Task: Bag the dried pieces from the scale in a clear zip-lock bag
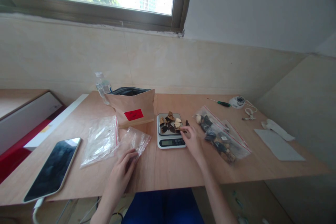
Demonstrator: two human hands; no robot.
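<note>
A small digital kitchen scale [172,143] sits mid-table, its display facing me. Dark brown and pale dried pieces [170,123] lie heaped on its pan. At the pan's right front edge, my right hand [193,141] is closed, fingertips pinching what looks like one dried piece; the fingers partly hide it. My left hand [124,168] rests left of the scale, fingers curled on the near edge of a clear plastic bag [138,138]. Another clear zip bag [101,143] lies flat beside it. Right of the scale are zip bags with dried pieces [220,140].
Behind the bags stands an open brown paper pouch [133,106] with a red label, next to a water bottle [102,85]. A phone [54,169] lies at left. Farther right are a screwdriver [223,104], a white camera [237,102] and a white sheet [279,145].
</note>
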